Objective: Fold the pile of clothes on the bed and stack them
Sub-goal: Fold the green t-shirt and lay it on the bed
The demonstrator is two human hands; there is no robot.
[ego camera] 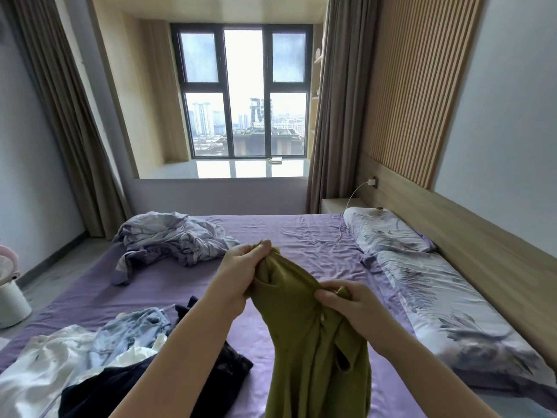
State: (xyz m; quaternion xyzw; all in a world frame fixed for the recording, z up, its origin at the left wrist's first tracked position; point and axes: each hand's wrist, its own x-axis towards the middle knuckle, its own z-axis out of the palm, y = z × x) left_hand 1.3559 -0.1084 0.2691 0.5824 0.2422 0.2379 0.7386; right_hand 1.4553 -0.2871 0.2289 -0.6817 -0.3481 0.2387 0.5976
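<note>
Purple-sheeted bed lies beneath the olive garment, held up between both hands, left hand and right hand each pinching its top edge (probably the shoulders); it looks light, limp, slippery.

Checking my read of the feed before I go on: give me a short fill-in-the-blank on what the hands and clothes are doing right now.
1. Both hands grip the ____-coloured garment.
2. The left hand holds it higher than the ____ hand.
3. The unfolded clothes pile lies to the ____ of the held garment.
4. The bed sheet is ____ in colour.

Missing words: olive green; right; left; purple
</note>
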